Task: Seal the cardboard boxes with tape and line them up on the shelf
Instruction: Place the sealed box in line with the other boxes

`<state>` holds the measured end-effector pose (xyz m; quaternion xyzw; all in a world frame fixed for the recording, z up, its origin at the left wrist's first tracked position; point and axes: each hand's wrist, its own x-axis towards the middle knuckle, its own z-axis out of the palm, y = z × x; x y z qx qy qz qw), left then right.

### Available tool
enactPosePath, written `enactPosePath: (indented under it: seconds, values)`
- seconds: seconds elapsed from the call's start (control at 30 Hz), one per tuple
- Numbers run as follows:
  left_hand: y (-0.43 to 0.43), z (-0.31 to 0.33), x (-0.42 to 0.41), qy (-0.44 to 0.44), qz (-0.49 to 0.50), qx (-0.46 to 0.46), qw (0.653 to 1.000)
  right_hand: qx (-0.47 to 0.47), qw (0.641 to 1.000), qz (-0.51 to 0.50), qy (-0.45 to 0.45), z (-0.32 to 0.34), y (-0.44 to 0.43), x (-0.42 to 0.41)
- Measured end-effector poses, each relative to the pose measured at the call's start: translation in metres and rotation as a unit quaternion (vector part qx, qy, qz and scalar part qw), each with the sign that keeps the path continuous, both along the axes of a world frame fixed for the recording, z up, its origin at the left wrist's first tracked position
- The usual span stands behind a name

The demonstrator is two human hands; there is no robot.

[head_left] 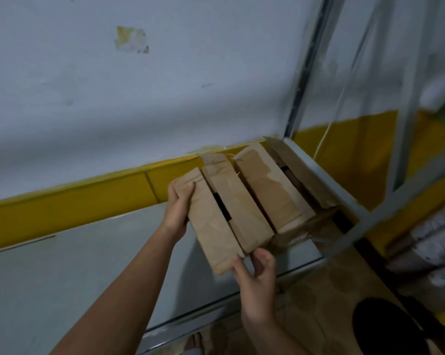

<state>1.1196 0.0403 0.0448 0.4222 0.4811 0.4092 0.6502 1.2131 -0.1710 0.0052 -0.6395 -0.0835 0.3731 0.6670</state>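
Fingers (189,187) of the left hand (177,208) curl over the far end of the leftmost cardboard box (211,221), just left of frame centre, while the right hand (257,275) grips the box's near end at lower centre, thumb on the top face and the other fingers bent around the end. The box lies on the grey shelf (88,265), its long side nearly parallel to the middle box (236,203). The two appear to touch toward the near end, and a dark gap shows between them farther back. A third box (267,185) lies beyond, towards the right, beside a torn cardboard flap (300,172) leaning on the shelf frame (354,201). All three show wrinkled brown tape along their tops, so sealing looks done and the step in hand is probably lining this box up. To do it well, the left hand should push the far end rightward until the gap closes, with the right hand acting as a pivot and keeping the near ends level. The box's near end seems to jut out past its neighbours, so a slide back toward the yellow wall band (62,201) would probably square the row. Pressing gently should avoid shifting the other two boxes.
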Motion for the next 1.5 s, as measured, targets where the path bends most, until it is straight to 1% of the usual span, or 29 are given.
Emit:
enactPosePath:
  seconds: [0.13,0.2,0.27,0.33,0.47,0.6,0.67,0.73,0.8,0.83,0.87,0.9,0.93,0.97,1.0,1.03,1.07,1.1,1.17,1.27,1.3,1.33,1.4,1.5]
  values:
    - [0.017,-0.017,0.015,0.027,-0.029,-0.004,0.999,-0.016,0.999,-0.020,0.040,-0.010,0.024,0.012]
    - [0.025,-0.028,0.022,0.038,-0.049,-0.022,0.998,-0.037,0.998,-0.036,0.040,-0.013,0.035,0.018]
    - [0.028,-0.039,0.029,0.050,-0.062,-0.024,0.997,-0.062,0.997,-0.031,0.036,-0.020,0.042,0.019]
    - [0.030,-0.046,0.035,0.069,-0.074,-0.030,0.994,-0.098,0.995,-0.028,0.010,-0.026,0.047,0.017]
    - [0.034,-0.060,0.041,0.143,-0.098,-0.022,0.985,-0.135,0.990,-0.035,-0.028,-0.025,0.052,0.021]
    - [0.046,-0.062,0.046,0.246,-0.104,-0.033,0.963,-0.151,0.988,-0.021,-0.021,-0.017,0.056,0.026]
    - [0.050,-0.062,0.042,0.262,-0.121,-0.024,0.957,-0.156,0.987,-0.009,-0.026,-0.011,0.054,0.027]
    - [0.050,-0.058,0.031,0.258,-0.155,-0.017,0.954,-0.148,0.987,0.001,-0.060,-0.001,0.049,0.029]
    - [0.047,-0.046,0.015,0.249,-0.183,-0.002,0.951,-0.132,0.982,0.018,-0.136,0.015,0.043,0.032]
    - [0.044,-0.041,0.006,0.265,-0.197,0.030,0.943,-0.119,0.975,0.035,-0.182,0.024,0.040,0.035]
    - [0.041,-0.035,-0.006,0.308,-0.206,0.078,0.926,-0.098,0.966,0.062,-0.230,0.034,0.039,0.038]
    - [0.038,-0.030,-0.020,0.374,-0.205,0.133,0.895,-0.079,0.951,0.105,-0.279,0.046,0.041,0.042]
    - [0.033,-0.022,-0.036,0.449,-0.194,0.190,0.851,-0.076,0.926,0.159,-0.333,0.057,0.045,0.045]
    - [0.027,-0.014,-0.052,0.512,-0.179,0.236,0.806,-0.092,0.888,0.218,-0.394,0.068,0.052,0.050]
    - [0.021,-0.010,-0.070,0.555,-0.161,0.264,0.773,-0.115,0.838,0.269,-0.460,0.078,0.061,0.053]
    - [0.012,-0.001,-0.087,0.578,-0.144,0.279,0.754,-0.137,0.787,0.307,-0.517,0.089,0.070,0.055]
    - [0.002,0.005,-0.104,0.589,-0.127,0.282,0.746,-0.153,0.746,0.332,-0.557,0.099,0.079,0.054]
    - [-0.009,0.012,-0.120,0.598,-0.111,0.282,0.742,-0.163,0.719,0.350,-0.578,0.109,0.086,0.052]
    - [-0.033,0.022,-0.149,0.622,-0.083,0.276,0.728,-0.161,0.682,0.376,-0.607,0.123,0.093,0.045]
    - [-0.072,0.034,-0.189,0.657,-0.042,0.251,0.710,-0.077,0.649,0.424,-0.627,0.131,0.099,0.017]
    - [-0.086,0.038,-0.203,0.668,-0.025,0.241,0.704,-0.047,0.633,0.445,-0.632,0.133,0.101,0.002]
    - [-0.100,0.042,-0.217,0.679,-0.009,0.232,0.696,-0.021,0.611,0.467,-0.639,0.133,0.103,-0.015]
    - [-0.126,0.050,-0.245,0.698,0.016,0.212,0.684,0.018,0.555,0.507,-0.659,0.134,0.107,-0.054]
    - [-0.165,0.063,-0.291,0.722,0.056,0.178,0.667,0.066,0.486,0.559,-0.668,0.135,0.107,-0.119]
